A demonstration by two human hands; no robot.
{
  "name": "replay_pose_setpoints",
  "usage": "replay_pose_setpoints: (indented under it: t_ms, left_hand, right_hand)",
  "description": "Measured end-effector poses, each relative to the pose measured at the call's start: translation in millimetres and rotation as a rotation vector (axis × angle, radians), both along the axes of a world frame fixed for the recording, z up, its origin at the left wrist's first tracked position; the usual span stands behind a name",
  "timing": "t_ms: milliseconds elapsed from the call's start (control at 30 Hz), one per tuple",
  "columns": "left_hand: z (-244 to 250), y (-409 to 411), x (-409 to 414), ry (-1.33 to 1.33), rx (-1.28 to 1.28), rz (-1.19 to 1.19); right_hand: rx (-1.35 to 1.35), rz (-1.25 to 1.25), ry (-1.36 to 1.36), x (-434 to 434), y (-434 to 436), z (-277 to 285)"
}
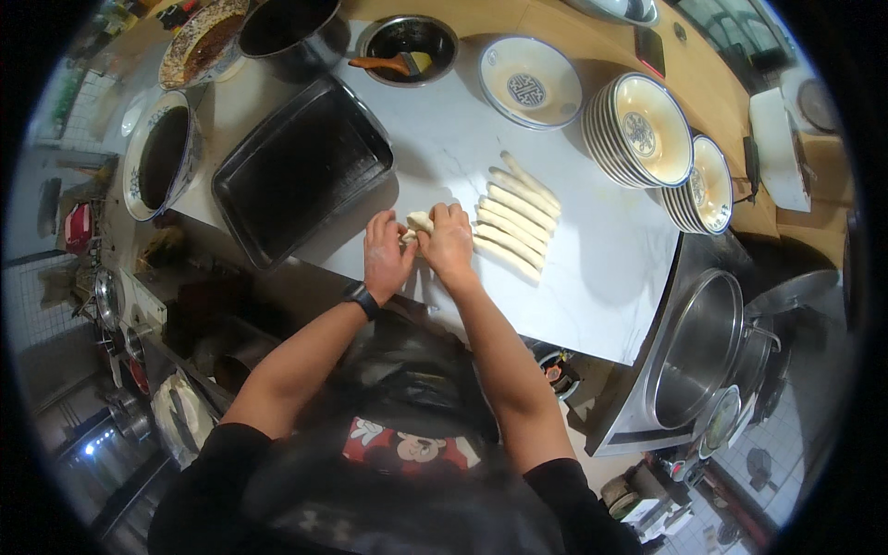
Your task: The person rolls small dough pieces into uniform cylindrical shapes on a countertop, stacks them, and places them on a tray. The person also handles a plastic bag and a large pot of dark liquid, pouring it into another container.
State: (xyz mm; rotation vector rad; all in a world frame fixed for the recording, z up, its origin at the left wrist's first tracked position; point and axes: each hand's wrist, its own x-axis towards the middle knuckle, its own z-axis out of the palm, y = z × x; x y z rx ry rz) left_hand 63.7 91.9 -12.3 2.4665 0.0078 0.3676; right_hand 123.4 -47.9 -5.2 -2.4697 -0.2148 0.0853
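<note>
Between my two hands is a lump of pale dough, low over the marble-patterned worktop. My left hand grips its left side, a dark watch on the wrist. From the right, my right hand curls its fingers over the same lump, so much of it is hidden. Several dough strips lie side by side just right of my right hand. To the left of my hands stands a black rectangular baking pan.
Behind are a metal bowl holding a pastry brush, and a shallow patterned bowl. Stacked bowls line the right. A bowl of dark liquid sits far left. A large steel pot stands beyond the worktop's right edge.
</note>
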Motion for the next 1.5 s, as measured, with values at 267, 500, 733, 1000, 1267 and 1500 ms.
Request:
replay_pose_setpoints:
  t_ms: [267, 500, 733, 1000, 1267, 1500]
  left_hand:
    - [15.7, 7.3, 15.6, 0.33, -0.808, 0.055]
    - [-19.8, 8.3, 25.1, 0.096, 0.059, -0.225]
    - [-23.4, 14.3, 23.2, 0.059, 0.146, -0.319]
    - [-18.4, 6.1, 6.0, 0.097, 0.22, -0.398]
    - [-4.6, -113.3, -38.0, 0.262, 0.226, -0.675]
    - [-0.6, -69.6, -76.3, 0.338, 0.248, -0.98]
  right_hand:
    - [0.381, -0.52, -0.098, -63.7, -96.2, 45.9]
    - [-0.456, 0.171, 0.032, -115.4, -134.9, 25.5]
    - [-0.436, 0.244, 0.125, -166.3, -129.0, 9.2]
    - [-0.411, -0.029, -0.211, -51.3, -113.7, 10.5]
    - [-0.533, 0.346, -0.023, -106.7, -122.1, -14.9]
    - [-0.631, 0.144, -0.114, -205.0, -128.6, -54.7]
